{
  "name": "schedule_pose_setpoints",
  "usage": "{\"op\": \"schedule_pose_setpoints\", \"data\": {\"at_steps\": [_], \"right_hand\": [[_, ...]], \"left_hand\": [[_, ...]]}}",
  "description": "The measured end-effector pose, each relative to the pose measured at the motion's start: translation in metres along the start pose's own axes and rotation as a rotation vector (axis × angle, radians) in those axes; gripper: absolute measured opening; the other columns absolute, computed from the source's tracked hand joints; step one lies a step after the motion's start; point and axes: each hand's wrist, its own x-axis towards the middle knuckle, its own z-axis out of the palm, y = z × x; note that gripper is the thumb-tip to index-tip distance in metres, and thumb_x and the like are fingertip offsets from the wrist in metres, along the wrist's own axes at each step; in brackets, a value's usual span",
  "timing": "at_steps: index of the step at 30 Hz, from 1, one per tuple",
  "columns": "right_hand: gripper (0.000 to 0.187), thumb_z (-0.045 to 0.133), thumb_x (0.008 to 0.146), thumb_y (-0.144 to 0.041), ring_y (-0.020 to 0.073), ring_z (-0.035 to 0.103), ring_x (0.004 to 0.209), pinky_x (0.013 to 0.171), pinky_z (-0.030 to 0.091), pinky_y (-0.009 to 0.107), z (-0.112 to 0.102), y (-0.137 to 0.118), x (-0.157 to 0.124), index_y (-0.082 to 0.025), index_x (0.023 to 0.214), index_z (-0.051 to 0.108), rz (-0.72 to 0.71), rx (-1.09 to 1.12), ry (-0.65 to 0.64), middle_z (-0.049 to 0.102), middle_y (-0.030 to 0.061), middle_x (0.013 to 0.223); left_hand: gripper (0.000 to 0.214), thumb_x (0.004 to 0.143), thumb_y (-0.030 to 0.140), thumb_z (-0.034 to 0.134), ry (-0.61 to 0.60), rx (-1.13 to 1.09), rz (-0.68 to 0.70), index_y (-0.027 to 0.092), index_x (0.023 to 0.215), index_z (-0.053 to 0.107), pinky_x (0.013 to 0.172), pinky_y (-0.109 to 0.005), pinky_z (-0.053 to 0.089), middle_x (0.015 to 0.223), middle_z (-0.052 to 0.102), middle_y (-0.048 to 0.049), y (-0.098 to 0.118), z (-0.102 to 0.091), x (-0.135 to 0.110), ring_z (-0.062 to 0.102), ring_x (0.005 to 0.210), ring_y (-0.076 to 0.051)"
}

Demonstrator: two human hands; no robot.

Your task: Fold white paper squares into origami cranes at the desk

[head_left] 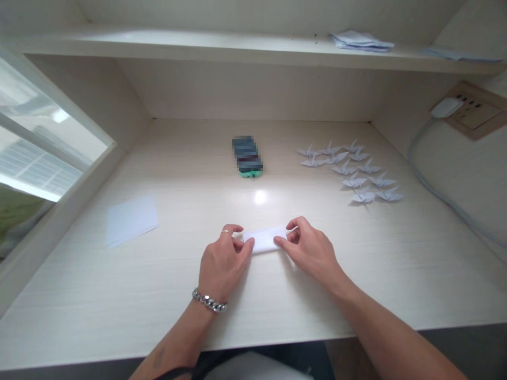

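Between my hands is a white sheet of folded paper [263,240], a narrow rectangle close above the desk. My left hand [225,258] pinches its left end, thumb on top and the other fingers partly hidden behind it. At the right end, my right hand [311,248] grips the paper between thumb and curled fingers. A ring and a chain bracelet [209,301] are on my left hand and wrist. Several white paper cranes [362,196] stand grouped at the back right. Over to the left lies a small stack of white paper sheets [132,220].
A dark phone-like object [247,154] with a green end, partly pixelated, lies behind my hands. Above runs a shelf [198,47] holding folded papers [360,41]. A cable [435,195] hangs from a plug [447,107] in the right wall socket. Left is a framed glass opening [47,126].
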Motion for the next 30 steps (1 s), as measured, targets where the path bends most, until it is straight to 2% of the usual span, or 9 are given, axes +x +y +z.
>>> {"op": "schedule_pose_setpoints", "data": {"at_steps": [8, 20, 30], "right_hand": [[0.017, 0.062, 0.079, -0.04, 0.0178, 0.062, 0.064, 0.055, 0.032, 0.027, -0.002, -0.004, 0.004, -0.024, 0.078, 0.056, 0.004, -0.088, -0.029, 0.07, -0.0009, 0.073], [0.018, 0.062, 0.076, -0.042, 0.0181, 0.06, 0.061, 0.054, 0.03, 0.027, -0.005, -0.006, 0.009, -0.025, 0.072, 0.058, 0.035, -0.168, -0.04, 0.068, -0.0021, 0.067], [0.021, 0.062, 0.075, -0.045, 0.0182, 0.058, 0.059, 0.053, 0.029, 0.027, -0.003, -0.005, 0.011, -0.025, 0.071, 0.058, 0.038, -0.187, -0.045, 0.068, -0.0024, 0.066]], "left_hand": [[0.025, 0.084, 0.041, 0.055, -0.017, 0.062, -0.026, 0.022, 0.099, 0.054, 0.064, -0.033, 0.046, 0.07, 0.074, 0.0013, 0.0, 0.001, 0.002, 0.07, 0.07, -0.023], [0.021, 0.084, 0.041, 0.057, -0.001, 0.077, -0.036, 0.023, 0.093, 0.053, 0.062, -0.032, 0.044, 0.064, 0.072, 0.0043, 0.0, 0.002, 0.004, 0.07, 0.068, -0.023], [0.021, 0.083, 0.042, 0.057, 0.001, 0.09, -0.07, 0.023, 0.091, 0.053, 0.061, -0.032, 0.043, 0.063, 0.072, 0.0028, 0.001, 0.003, 0.005, 0.069, 0.067, -0.023]]}}
